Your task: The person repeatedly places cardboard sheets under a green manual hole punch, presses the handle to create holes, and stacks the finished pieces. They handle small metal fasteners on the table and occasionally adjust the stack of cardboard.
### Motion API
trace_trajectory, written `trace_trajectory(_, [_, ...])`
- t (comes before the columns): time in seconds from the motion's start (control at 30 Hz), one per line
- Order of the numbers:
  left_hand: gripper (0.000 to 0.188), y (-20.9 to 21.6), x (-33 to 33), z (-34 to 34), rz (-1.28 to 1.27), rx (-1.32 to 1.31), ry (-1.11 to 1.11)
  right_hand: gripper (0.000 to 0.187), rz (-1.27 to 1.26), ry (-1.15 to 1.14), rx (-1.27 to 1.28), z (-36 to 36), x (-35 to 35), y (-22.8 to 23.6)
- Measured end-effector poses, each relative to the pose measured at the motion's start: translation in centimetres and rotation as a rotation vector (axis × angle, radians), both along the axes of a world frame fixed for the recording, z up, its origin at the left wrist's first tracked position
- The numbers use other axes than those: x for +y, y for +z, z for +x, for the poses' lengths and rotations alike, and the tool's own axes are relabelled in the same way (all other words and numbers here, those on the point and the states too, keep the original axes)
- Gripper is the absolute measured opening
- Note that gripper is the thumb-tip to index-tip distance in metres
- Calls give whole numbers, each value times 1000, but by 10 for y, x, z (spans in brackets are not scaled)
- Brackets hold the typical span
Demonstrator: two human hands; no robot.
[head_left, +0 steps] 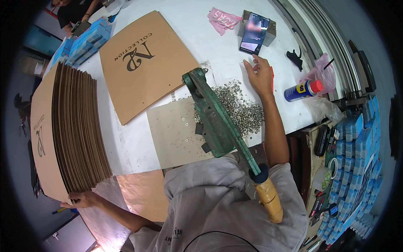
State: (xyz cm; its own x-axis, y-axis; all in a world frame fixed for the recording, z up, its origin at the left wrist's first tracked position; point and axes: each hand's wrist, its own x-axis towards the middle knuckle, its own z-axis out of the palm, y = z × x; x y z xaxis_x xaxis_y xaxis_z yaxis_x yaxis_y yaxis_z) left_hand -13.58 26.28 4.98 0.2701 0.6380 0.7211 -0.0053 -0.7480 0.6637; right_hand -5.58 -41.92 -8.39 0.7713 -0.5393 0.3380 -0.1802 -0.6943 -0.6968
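Observation:
My left hand is at the near lower corner of a tall stack of brown cardboard sheets, its fingers closed round the corner of the outermost sheet. At the far right my right hand is raised with fingers apart and nothing in them, just below a smartphone. The phone leans on a grey box. Between my arms stands a green hand press with a long lever and a tape-wrapped handle. Small metal eyelets or washers lie heaped beside it, several scattered on a grey board.
Printed brown sheets lie flat beyond the press. A blue spray can with a red cap, a pink plastic bag and a black clip-like object are at right. Blue packets sit far left, near another person.

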Motion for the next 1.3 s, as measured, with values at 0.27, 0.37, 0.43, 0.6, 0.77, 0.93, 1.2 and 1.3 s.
trace_trajectory(0.27, [87,3,0,-1,-31,-26,14,52,3,113,-36,-2,15,28])
trace_trajectory(0.37, [77,-1,31,-10,251,-152,-80,54,-116,280,161,-27,28,64])
trace_trajectory(0.43, [71,16,-3,-9,554,-322,-69,54,-239,350,395,-53,47,82])
trace_trajectory(0.6, [61,-4,-97,-1,535,-401,-420,50,-344,337,504,-94,77,67])
trace_trajectory(0.77, [52,-28,-165,21,359,-129,-756,23,-120,428,353,-84,86,51])
trace_trajectory(0.93, [50,-51,-210,28,261,28,-958,15,-88,431,310,-82,80,55])
trace_trajectory(1.2, [45,-77,-223,30,195,335,-1052,11,91,346,247,-87,83,60])
trace_trajectory(1.3, [43,-86,-225,29,197,391,-1044,10,132,339,272,-81,71,61])
